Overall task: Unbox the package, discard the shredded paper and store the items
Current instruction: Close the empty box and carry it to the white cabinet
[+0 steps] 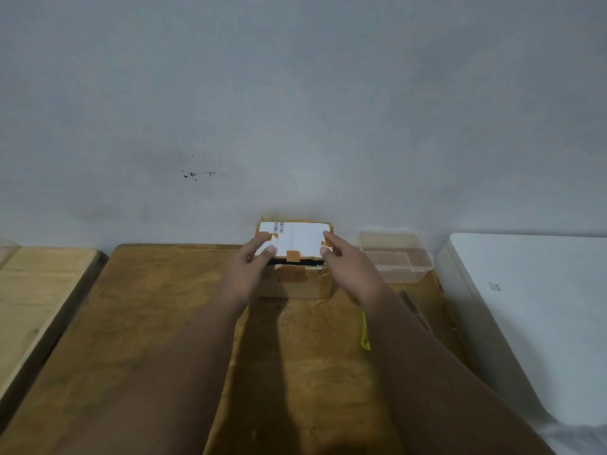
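Note:
A small cardboard box [297, 284] stands at the far edge of the wooden table [157, 323], against the wall. Its top flap [300, 239] carries a white shipping label with barcodes and strips of brown tape. The flap is lifted a little at the front, showing a dark gap beneath it. My left hand [253, 261] pinches the flap's front left corner. My right hand [341, 254] grips its front right corner. The inside of the box is hidden.
A clear plastic container [394, 257] stands just right of the box. A thin yellow-green strip [364, 330] lies on the table under my right forearm. A white appliance or cabinet [532, 307] borders the table on the right; a lighter wooden surface [36, 290] lies to the left.

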